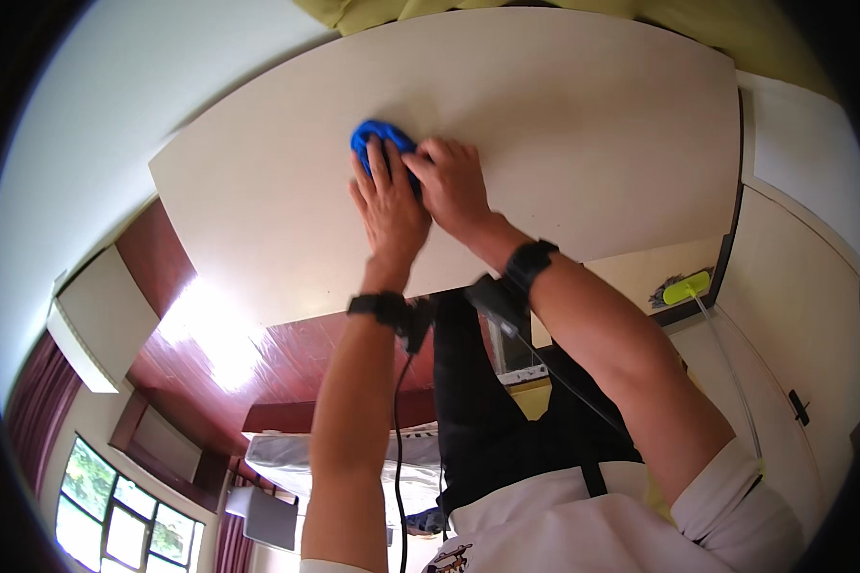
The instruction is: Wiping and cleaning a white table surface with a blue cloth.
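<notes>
A bunched blue cloth (382, 131) lies against a large pale panel (580, 143) with a smooth face. My left hand (390, 208) presses flat on the cloth, fingers spread over it. Just to its right, my right hand (455, 179) has curled fingers, and its thumb side grips the cloth's right edge. Part of the cloth is hidden beneath both hands. Black bands with small dark devices circle my left wrist (383, 309) and my right wrist (530, 266), each trailing a cable.
Yellow-green fabric (487, 6) borders the panel's far edge. At right, a mop with a lime-green head (686, 288) leans near a pale door with a dark handle (798, 407). Glossy reddish floor (287, 358), a plastic-wrapped item (279, 455) and windows (125, 533) show at lower left.
</notes>
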### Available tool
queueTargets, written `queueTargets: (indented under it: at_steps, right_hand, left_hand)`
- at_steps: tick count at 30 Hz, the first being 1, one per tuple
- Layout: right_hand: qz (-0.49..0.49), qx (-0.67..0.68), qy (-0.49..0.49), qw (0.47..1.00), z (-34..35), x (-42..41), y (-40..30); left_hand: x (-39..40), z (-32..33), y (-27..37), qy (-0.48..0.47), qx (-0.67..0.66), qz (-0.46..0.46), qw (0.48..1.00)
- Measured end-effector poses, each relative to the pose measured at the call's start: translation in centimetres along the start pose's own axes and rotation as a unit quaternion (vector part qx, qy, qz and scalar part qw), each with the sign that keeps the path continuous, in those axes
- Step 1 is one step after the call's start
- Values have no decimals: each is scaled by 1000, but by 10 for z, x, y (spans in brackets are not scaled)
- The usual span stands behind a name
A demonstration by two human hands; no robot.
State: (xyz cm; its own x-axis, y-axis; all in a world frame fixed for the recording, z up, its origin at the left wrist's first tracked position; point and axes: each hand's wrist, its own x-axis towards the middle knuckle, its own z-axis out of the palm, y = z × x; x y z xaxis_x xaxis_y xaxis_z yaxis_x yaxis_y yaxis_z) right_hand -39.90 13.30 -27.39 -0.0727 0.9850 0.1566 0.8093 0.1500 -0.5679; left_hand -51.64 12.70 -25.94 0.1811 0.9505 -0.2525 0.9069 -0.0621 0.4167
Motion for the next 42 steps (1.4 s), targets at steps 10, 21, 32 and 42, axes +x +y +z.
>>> queueTargets:
  at_steps: [10, 21, 32, 42]
  right_hand:
    - [34, -3, -59, 998, -35, 19, 32]
    - [72, 2, -43, 996, -62, -37, 56]
    - [134, 17, -83, 987, -84, -59, 68]
    - [144, -14, 32, 989, -107, -8, 117]
  left_hand:
    - [30, -2, 22, -28, 38, 81, 996]
    - [-10, 25, 71, -89, 49, 60, 993]
    - [-26, 30, 90, -149, 58, 79, 984]
    - [55, 39, 145, -81, 31, 139, 986]
